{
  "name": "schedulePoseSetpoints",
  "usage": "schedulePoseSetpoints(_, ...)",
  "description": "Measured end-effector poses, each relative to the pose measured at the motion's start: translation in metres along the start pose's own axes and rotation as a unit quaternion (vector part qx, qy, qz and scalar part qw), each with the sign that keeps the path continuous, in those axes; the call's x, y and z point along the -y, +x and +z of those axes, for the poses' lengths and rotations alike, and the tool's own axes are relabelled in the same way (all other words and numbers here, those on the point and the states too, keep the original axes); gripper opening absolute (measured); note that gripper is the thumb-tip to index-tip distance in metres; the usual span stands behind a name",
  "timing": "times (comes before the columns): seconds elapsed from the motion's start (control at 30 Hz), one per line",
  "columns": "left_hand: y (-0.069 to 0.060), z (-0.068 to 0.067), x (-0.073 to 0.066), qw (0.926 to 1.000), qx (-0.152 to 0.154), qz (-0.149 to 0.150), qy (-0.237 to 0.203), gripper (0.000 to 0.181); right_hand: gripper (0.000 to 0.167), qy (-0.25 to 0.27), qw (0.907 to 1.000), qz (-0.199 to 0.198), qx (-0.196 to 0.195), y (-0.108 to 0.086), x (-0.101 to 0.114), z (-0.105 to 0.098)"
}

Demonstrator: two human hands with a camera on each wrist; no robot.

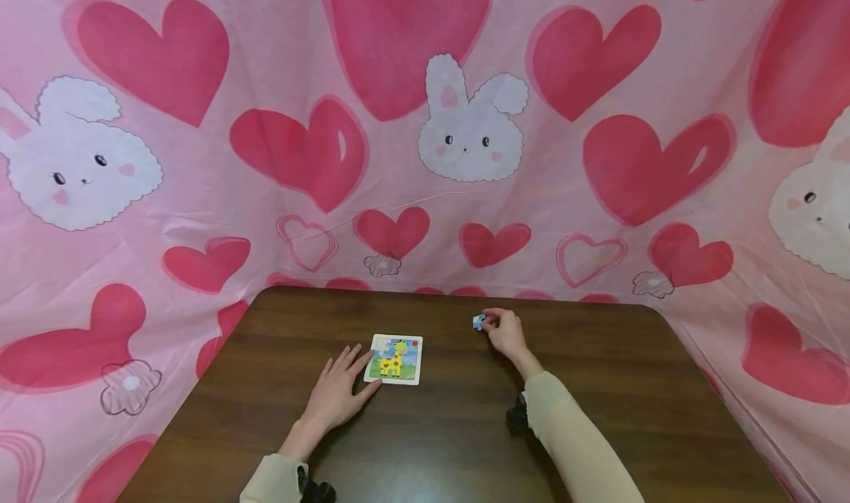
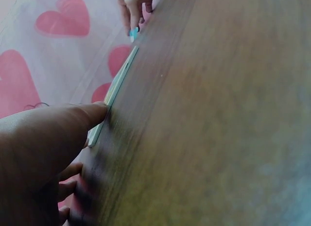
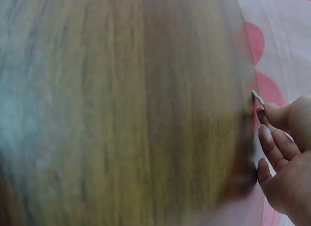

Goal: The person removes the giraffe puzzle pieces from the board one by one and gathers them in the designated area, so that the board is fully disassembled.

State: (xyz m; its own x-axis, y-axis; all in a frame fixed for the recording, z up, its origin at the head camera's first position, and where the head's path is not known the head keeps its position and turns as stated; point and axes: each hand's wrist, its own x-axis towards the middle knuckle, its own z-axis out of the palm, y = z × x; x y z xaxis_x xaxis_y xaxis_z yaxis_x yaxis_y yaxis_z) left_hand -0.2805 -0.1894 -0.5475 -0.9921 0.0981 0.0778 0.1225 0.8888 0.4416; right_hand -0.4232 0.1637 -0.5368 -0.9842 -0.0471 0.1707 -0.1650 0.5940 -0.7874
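Observation:
A square giraffe puzzle (image 1: 410, 374) with a pale frame lies on the table, a pale gap at its upper left. My left hand (image 1: 333, 394) rests beside it, fingers spread, thumb and index finger touching its left and lower edges. In the left wrist view, the thumb of my left hand (image 2: 48, 138) is against the edge of the puzzle (image 2: 112, 92). To the right of the puzzle, my right hand (image 1: 506, 333) pinches a small blue and white piece (image 1: 478, 322). The right wrist view shows that piece (image 3: 258, 97) edge-on between thumb and fingertips of my right hand (image 3: 291, 153).
The dark brown wooden table (image 1: 438, 444) reaches back to a pink cloth (image 1: 412, 186) printed with red hearts and white rabbits, which hangs behind it and at both sides.

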Motion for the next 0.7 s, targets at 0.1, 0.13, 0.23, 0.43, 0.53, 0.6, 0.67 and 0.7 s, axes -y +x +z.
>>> schedulePoseSetpoints(0.1, 0.0, 0.0, 0.0, 1.0, 0.0, 0.0, 0.0, 0.073, 0.027, -0.012, 0.9999, 0.0, 0.0, 0.001, -0.001, 0.003)
schedulePoseSetpoints(0.13, 0.0, 0.0, 0.0, 1.0, 0.0, 0.001, 0.0, 0.073, 0.027, -0.018, 0.9998, -0.002, 0.0, 0.001, -0.001, 0.004)
schedulePoseSetpoints(0.23, 0.0, 0.0, 0.0, 1.0, -0.001, 0.0, -0.004, 0.072, 0.025, -0.041, 0.999, -0.015, -0.006, 0.001, -0.003, 0.006)
schedulePoseSetpoints(0.43, 0.001, 0.001, 0.001, 1.0, -0.002, 0.004, -0.003, 0.072, 0.026, -0.047, 0.998, -0.033, -0.024, -0.003, 0.0, 0.008)
schedulePoseSetpoints(0.53, 0.001, 0.001, 0.001, 1.0, 0.001, 0.002, -0.003, 0.072, 0.028, -0.035, 0.9981, -0.042, -0.029, -0.005, 0.008, 0.01)
schedulePoseSetpoints(0.6, 0.001, 0.0, 0.001, 1.0, 0.003, 0.0, -0.005, 0.072, 0.029, -0.026, 0.9977, -0.056, -0.026, -0.006, 0.014, 0.013)
schedulePoseSetpoints(0.67, 0.001, 0.0, 0.001, 1.0, 0.006, -0.003, -0.005, 0.072, 0.03, -0.016, 0.997, -0.073, -0.02, -0.008, 0.02, 0.018)
schedulePoseSetpoints(0.7, 0.001, 0.0, 0.0, 1.0, 0.004, 0.0, -0.003, 0.072, 0.031, -0.012, 0.9963, -0.084, -0.016, -0.009, 0.022, 0.021)
